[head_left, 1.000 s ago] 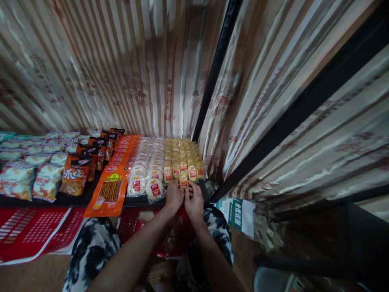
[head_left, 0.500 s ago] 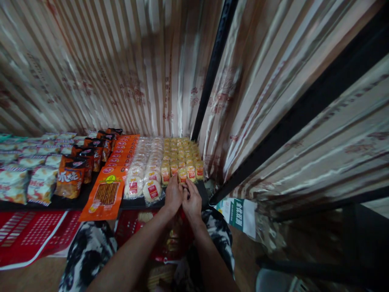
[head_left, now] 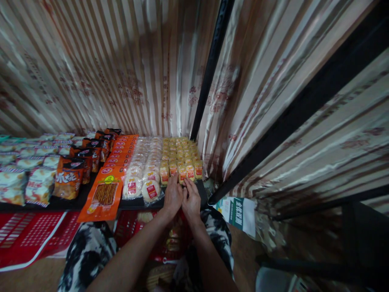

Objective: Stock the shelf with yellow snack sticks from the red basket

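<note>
Small yellow snack packets with red-and-yellow labels (head_left: 182,172) stand in tight rows at the right end of a black shelf (head_left: 136,204). Against their front row rests my left hand (head_left: 173,195), its fingers stretched forward to the lower edges of the packets. Close beside it, my right hand (head_left: 191,198) also reaches forward, fingertips on the front packets. Neither hand is wrapped round a packet; the undersides of the fingers are hidden. Just left are clear-wrapped round white crackers (head_left: 151,190) with red labels.
Left along the shelf lie orange packs of brown sticks (head_left: 105,194), orange-black snack bags (head_left: 68,178) and pale snack bags (head_left: 38,186). Red baskets (head_left: 30,235) sit below. A black post (head_left: 212,73) and striped curtain (head_left: 136,61) stand behind; a printed sheet (head_left: 238,215) lies right.
The middle front packet now sits level with its neighbours, where it stood slightly forward before. My fingers have shifted a little on the front row. The view has moved slightly.
</note>
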Demonstrator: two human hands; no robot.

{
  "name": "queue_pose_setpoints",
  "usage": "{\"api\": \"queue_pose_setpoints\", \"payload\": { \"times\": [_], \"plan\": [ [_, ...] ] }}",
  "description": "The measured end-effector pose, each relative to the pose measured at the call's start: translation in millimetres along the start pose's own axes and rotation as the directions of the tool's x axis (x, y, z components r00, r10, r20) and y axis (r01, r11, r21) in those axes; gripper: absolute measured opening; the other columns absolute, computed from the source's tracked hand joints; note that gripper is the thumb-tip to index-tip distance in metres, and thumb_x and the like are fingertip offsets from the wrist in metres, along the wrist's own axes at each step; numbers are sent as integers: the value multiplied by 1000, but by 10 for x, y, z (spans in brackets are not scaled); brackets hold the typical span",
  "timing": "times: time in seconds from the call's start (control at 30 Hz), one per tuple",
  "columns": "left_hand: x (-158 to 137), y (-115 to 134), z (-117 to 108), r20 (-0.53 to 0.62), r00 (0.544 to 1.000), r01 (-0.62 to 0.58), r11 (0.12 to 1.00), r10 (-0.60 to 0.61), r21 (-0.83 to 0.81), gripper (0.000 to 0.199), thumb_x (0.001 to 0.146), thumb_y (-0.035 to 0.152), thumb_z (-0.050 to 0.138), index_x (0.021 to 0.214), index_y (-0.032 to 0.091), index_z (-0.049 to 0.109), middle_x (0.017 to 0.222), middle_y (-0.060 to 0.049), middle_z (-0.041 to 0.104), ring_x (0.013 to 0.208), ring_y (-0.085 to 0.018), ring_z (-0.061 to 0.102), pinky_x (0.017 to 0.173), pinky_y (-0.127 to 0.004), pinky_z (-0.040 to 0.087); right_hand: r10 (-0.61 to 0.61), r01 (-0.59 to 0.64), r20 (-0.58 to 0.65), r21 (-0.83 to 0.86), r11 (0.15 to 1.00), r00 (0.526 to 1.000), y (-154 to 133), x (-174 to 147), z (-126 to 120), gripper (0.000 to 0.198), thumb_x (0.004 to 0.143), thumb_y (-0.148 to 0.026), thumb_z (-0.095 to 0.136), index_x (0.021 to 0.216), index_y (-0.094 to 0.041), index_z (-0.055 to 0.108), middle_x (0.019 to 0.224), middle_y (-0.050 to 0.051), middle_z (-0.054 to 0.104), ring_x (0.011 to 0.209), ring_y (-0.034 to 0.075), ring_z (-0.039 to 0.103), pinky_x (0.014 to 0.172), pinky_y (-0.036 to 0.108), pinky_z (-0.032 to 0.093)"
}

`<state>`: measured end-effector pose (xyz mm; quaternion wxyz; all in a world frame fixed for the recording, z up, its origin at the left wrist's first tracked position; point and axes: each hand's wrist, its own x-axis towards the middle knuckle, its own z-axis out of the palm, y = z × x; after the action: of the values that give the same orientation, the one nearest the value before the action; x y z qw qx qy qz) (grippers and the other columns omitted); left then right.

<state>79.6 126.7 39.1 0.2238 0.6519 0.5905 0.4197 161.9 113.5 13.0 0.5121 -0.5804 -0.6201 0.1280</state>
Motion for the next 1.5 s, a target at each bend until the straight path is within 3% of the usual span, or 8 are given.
{"api": "queue_pose_setpoints", "payload": {
  "times": [0.67, 0.93, 1.17, 1.5],
  "plan": [
    [19, 42, -78, 144, 989, 15, 998, -25, 69, 47, 79, 11, 35, 125, 14, 44, 111, -12, 50, 99, -18, 52, 90, -32, 43, -18, 20, 39, -58, 998, 999, 34, -20, 24, 39, 81, -18, 37, 113, -18, 59, 114, 11, 57, 106, 19, 53, 92, 36, 45],
    [-15, 44, -88, 136, 991, -23, 998, 15, 62, 46, 79, 10, 34, 124, 12, 45, 118, -12, 50, 108, -19, 49, 96, -31, 39, -6, 8, 37, -59, 998, 999, 2, -23, 17, 37, 81, -18, 38, 111, -16, 60, 114, 12, 55, 106, 19, 53, 92, 35, 44],
    [19, 44, -97, 204, 979, -35, 998, 23, 53, 47, 76, 9, 36, 122, 10, 46, 117, -14, 49, 106, -20, 50, 93, -31, 41, -15, 20, 59, -88, 996, 998, 43, -27, 25, 37, 80, -17, 38, 109, -14, 61, 114, 13, 55, 106, 19, 52, 91, 35, 45],
    [-172, -53, -154, 104, 991, -78, 996, 82, -40, 41, 76, 6, 35, 112, 15, 53, 103, -8, 54, 97, -15, 52, 91, -30, 42, -141, 140, -1, -56, 989, 990, -81, -103, -9, 34, 81, -13, 37, 105, -16, 61, 106, 11, 58, 100, 17, 55, 87, 33, 47]
  ]
}}
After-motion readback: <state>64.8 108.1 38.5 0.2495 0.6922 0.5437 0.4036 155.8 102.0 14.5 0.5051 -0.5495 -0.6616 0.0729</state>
